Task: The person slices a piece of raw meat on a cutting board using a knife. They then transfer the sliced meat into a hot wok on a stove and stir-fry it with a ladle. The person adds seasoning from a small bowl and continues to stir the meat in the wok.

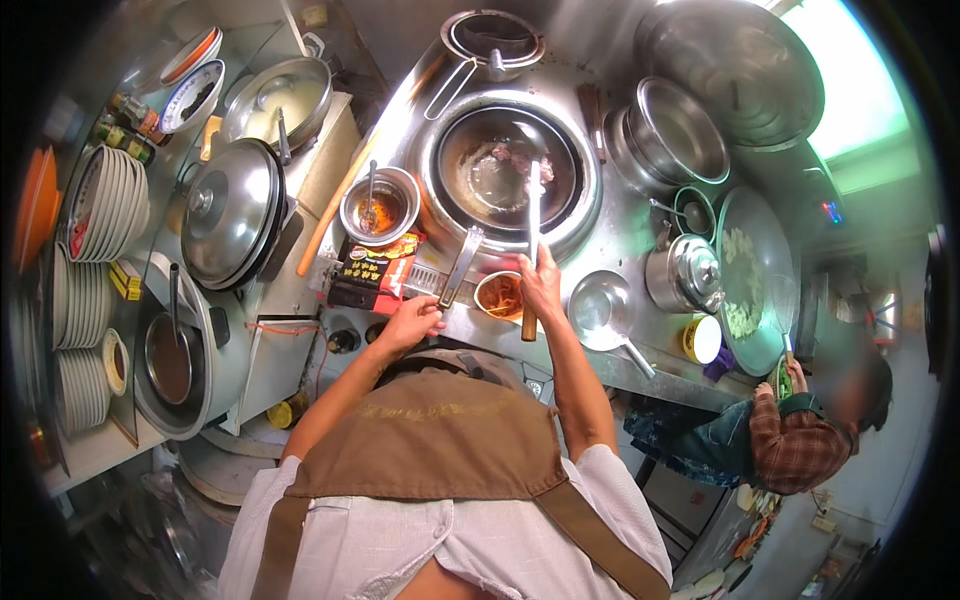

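Before me a dark wok [480,206] sits in a round metal burner ring [589,161]. Pinkish pieces that look like raw meat [551,169] lie on its far right side, with shiny liquid at the bottom. My right hand [541,283] grips the long metal shaft of a wok spatula [535,202], whose wooden end sticks out below the fist. The spatula's head is in the wok, by the meat. At the near end of the wok's handle [461,266], the fingers of my left hand [411,326] are closed on the tip.
Left of the wok stand a sauce bowl with a spoon [380,206] and printed seasoning packets [375,270]. A tub of red paste [500,295] sits between my hands. To the right are an empty ladle pan [600,311], a lidded pot [682,274] and a large wok [754,277], with another person [799,442] beside it.
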Demonstrator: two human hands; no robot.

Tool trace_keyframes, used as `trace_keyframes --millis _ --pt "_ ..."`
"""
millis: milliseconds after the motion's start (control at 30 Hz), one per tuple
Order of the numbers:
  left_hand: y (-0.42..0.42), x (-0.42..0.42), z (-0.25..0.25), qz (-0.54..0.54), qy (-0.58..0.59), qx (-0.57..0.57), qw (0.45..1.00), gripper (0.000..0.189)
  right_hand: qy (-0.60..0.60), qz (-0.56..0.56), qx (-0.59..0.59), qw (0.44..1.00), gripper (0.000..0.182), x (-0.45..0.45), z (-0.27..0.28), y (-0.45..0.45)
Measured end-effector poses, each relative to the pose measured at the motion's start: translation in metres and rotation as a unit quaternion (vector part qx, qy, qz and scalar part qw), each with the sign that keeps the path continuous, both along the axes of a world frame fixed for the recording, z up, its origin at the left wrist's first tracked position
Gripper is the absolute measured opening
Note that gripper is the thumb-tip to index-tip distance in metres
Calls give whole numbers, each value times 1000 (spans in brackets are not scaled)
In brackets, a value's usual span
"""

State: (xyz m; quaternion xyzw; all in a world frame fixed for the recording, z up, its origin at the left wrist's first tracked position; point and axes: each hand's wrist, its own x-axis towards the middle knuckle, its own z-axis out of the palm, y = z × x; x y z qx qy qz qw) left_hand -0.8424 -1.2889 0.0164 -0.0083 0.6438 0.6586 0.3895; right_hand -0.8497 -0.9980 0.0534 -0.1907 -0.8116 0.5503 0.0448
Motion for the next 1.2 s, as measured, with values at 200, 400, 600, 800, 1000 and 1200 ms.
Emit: trace_keyframes --millis 200,400,600,800,1000,1200 --pt "-1 -4 4 1 -3 5 1000 48 78 112 67 988 55 55 -12 -12" --pt "0 1 5 3 0 2 1000 48 -65 -6 78 995 57 78 14 24" --pt "2 -7 0 -21 5 1 1000 49 -15 -18 -17 1000 60 49 -14 16" --pt "3 -5 1 -13 -8 0 1000 48 -23 49 -67 996 57 89 20 -24" --pt "1 -7 5 -10 -3 -8 1000 47 -21 17 -1 1000 62 64 -8 6" --pt "3 -4 -3 -17 0 0 1000 47 -11 -20 0 1000 46 7 -18 20"
